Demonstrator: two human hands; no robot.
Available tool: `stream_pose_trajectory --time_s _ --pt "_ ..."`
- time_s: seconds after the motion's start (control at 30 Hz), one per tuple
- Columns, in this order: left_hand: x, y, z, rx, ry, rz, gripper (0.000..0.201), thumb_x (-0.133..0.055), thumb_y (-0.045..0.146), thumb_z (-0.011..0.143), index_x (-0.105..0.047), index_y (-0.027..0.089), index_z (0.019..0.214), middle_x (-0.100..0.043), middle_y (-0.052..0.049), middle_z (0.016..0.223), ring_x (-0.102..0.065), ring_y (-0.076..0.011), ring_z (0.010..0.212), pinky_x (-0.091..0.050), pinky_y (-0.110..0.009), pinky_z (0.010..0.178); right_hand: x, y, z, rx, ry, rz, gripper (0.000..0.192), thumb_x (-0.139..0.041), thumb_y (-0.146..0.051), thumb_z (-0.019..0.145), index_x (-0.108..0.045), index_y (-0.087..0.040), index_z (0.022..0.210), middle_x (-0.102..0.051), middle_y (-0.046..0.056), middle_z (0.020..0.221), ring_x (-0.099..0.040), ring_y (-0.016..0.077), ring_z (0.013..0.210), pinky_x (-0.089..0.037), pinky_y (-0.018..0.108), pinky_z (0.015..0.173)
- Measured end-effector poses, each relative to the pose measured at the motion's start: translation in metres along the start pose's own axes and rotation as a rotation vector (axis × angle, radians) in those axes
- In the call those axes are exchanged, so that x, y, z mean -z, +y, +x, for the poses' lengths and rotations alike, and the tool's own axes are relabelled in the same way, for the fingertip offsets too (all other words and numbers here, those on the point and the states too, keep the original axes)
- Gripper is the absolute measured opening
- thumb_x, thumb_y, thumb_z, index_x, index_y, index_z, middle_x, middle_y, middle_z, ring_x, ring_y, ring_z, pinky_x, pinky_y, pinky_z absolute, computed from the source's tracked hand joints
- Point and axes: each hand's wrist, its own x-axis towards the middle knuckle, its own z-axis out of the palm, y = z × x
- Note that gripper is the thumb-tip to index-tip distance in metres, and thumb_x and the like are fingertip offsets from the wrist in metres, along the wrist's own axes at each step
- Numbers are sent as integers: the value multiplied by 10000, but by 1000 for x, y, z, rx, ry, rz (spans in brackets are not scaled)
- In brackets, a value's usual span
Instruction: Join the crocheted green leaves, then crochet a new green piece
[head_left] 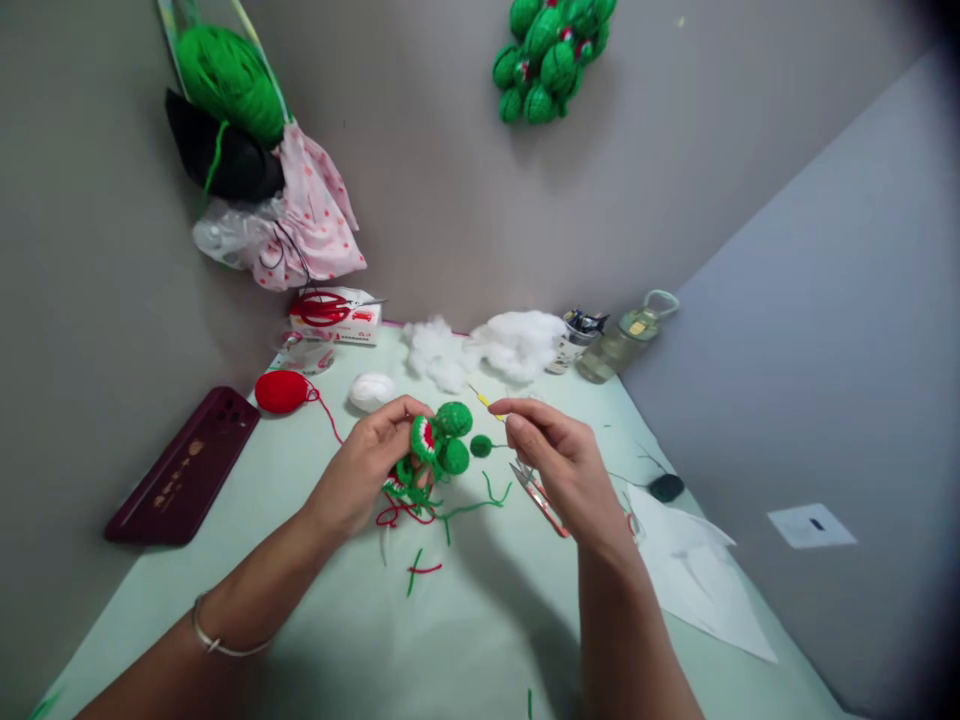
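Observation:
My left hand (373, 462) is closed on a green crocheted piece (442, 440) with round green balls and a red-and-white opening. My right hand (559, 455) pinches a yellow-handled crochet hook (487, 402), its tip pointing up and left. Between the hands hangs a small dark green crocheted ball (481, 446), with a strand leading to my right fingers. Below my right hand lie thread snips (536, 497) with red-orange handles. Tangled red yarn (397, 512) and loose green yarn ends (472, 508) are under the crocheted piece.
White stuffing (517, 345), a white yarn ball (372, 391) and a red yarn ball (282, 391) sit toward the back. A bottle (626, 338) stands back right, white paper (694, 575) lies right, and a maroon phone (184, 470) left. Green crocheted balls (555, 60) hang on the wall.

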Motion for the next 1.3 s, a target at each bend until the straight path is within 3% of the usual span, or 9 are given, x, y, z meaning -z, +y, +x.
stream_pose_trajectory --time_s 0.17,0.3,0.4,0.5,0.73,0.9,1.0,1.17,1.3 --pt "-15 2 15 31 -48 -174 300 -744 425 838 -546 208 778 -535 69 506 -510 -87 434 -379 -182 458 -6 -3 0 4 -80 -103 342 -794 -382 817 -717 -232 1115 -555 -12 848 -492 126 701 -423 268 625" --pt "-10 -2 21 47 -135 -209 218 -740 375 865 -637 185 843 -628 30 593 -597 -100 509 -472 -202 553 -8 5 5 9 -30 -165 194 -699 -366 896 -729 -202 994 -568 -2 819 -492 132 699 -420 282 654" --pt "-3 0 21 61 -137 -219 218 -753 340 851 -715 163 973 -726 -22 767 -674 -130 609 -523 -234 624 -9 10 9 39 56 -135 212 -658 -392 931 -738 -197 961 -589 6 812 -511 134 688 -421 289 653" --pt "1 1 19 86 -156 -202 297 -758 347 853 -751 158 1082 -782 -71 948 -737 -175 748 -555 -269 717 -9 12 9 119 131 -149 184 -692 -370 918 -731 -205 992 -572 1 818 -512 134 695 -421 287 641" --pt "7 -6 18 99 -211 -172 367 -757 344 873 -756 210 1215 -806 -82 1147 -766 -247 998 -551 -364 955 -14 4 1 399 199 -367 129 -720 -225 927 -685 -232 1050 -555 -21 798 -484 119 668 -440 275 633" --pt "13 -8 17 21 -179 -80 406 -751 334 891 -728 235 1284 -757 -85 1298 -660 -274 1267 -491 -364 1074 -19 3 -5 467 19 -454 212 -686 -206 957 -687 -258 1162 -617 12 907 -566 127 743 -476 277 661" --pt "13 -9 17 -7 -189 -32 447 -754 335 889 -704 238 1323 -719 -94 1367 -578 -292 1374 -472 -385 1109 -21 5 -6 453 -3 -498 210 -663 -221 972 -689 -251 1179 -616 24 928 -590 139 786 -488 290 693" --pt "14 -6 15 -18 -229 119 446 -730 251 884 -689 257 1328 -720 -78 1352 -611 -274 1320 -491 -366 1060 -20 2 -4 396 54 -398 113 -601 -144 968 -685 -217 951 -583 -1 826 -535 120 706 -442 272 633" --pt "10 -3 13 -54 -245 156 274 -655 308 941 -701 235 1201 -754 -68 1201 -675 -227 1149 -508 -325 964 -18 -3 -4 371 126 -348 135 -607 -120 935 -656 -211 848 -546 -22 760 -480 109 654 -408 270 610"
